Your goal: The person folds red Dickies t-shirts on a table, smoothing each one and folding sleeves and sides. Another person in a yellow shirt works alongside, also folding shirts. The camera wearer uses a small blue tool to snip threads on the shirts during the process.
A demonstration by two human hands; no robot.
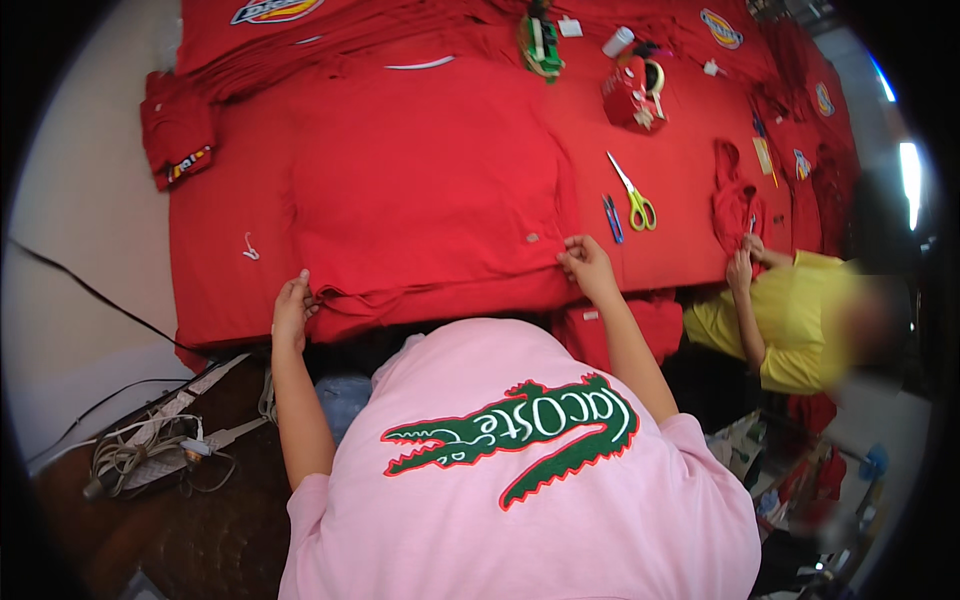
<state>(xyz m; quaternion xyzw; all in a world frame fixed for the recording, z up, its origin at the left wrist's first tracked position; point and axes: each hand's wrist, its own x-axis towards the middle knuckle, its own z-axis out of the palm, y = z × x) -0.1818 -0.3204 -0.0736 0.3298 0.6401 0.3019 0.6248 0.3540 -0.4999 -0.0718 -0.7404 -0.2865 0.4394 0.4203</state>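
Left hand (292, 308) and right hand (586, 268) pinch the red garment (430, 180) at either side; uneven pulling could skew or crease its near edge (450, 290).

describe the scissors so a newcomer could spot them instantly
On the red table, find the big red garment pinched by the person's right hand. To its right lie the scissors; their yellow-green handles set them apart from the smaller blue snips alongside.
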